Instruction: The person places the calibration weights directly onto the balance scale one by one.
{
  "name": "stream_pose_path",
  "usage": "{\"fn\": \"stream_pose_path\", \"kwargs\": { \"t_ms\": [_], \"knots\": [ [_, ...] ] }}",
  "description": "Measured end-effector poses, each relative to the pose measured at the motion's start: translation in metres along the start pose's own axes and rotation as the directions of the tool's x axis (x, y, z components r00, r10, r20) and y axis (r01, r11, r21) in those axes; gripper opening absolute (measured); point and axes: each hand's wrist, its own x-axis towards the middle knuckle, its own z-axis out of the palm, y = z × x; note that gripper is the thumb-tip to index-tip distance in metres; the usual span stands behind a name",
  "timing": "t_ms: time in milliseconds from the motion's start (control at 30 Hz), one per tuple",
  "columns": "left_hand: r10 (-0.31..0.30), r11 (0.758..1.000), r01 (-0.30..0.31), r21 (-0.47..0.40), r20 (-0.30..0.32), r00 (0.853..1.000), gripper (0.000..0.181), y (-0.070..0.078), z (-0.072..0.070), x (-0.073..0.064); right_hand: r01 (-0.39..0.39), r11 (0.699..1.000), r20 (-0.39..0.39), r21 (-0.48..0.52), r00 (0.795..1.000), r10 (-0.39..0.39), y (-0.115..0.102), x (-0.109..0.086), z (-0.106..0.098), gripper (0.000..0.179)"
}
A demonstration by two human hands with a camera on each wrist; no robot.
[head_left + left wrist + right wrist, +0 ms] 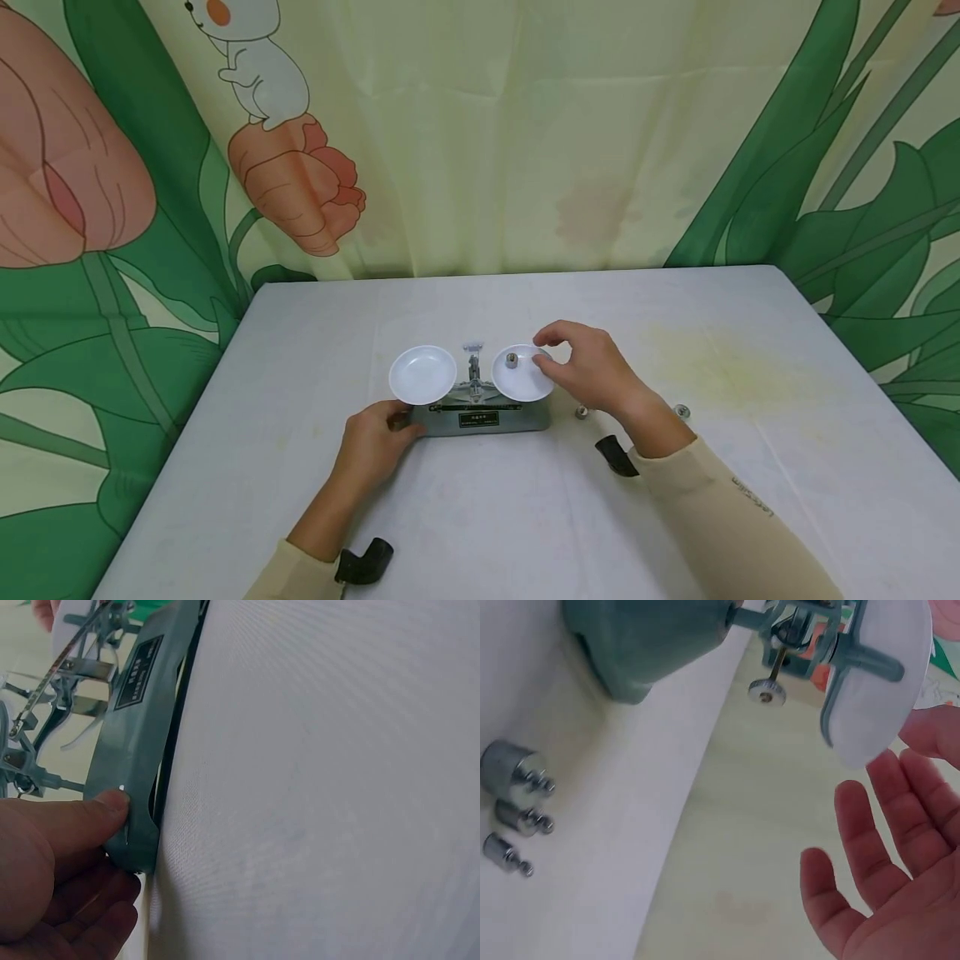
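A small grey-green balance scale (442,423) stands on the table with two white pans. My left hand (372,442) grips the left end of its base, thumb (112,808) on the front face and fingers curled at the end. The left pan (422,375) holds nothing. On the right pan (522,385) sits a small metal weight (512,360). Beside that pan is my right hand (603,371), its thumb and index finger apart at the rim and the other fingers (866,851) loosely spread. Nothing shows between them.
Several metal weights stand on the white-covered table (315,483) right of the scale, including a large one (511,774) and a small one (506,853). An adjusting knob (767,691) juts from the beam's right end. A patterned curtain (480,150) hangs behind the table.
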Motion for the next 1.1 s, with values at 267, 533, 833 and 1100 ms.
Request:
{"fn": "stream_pose_path", "kwargs": {
  "t_ms": [267,533,833,1100],
  "knots": [
    [-0.003,1.0,0.003,0.003,0.003,1.0,0.034,0.001,0.0,0.0,-0.02,0.997,-0.071,0.071,0.997,0.025,0.016,-0.014,-0.009,0.025],
    [-0.001,1.0,0.001,0.017,0.006,1.0,0.034,0.0,0.0,0.001,-0.103,0.993,-0.029,0.064,0.994,0.105,0.039,-0.034,-0.014,0.025],
    [-0.006,1.0,0.006,0.024,0.004,1.0,0.035,-0.001,0.001,0.002,-0.235,0.972,0.083,-0.004,0.969,0.234,0.064,-0.051,-0.009,0.023],
    [-0.012,1.0,0.012,0.024,0.009,1.0,0.035,0.0,0.002,0.002,-0.267,0.961,0.152,-0.073,0.949,0.276,0.07,-0.054,-0.006,0.018]
  ]
}}
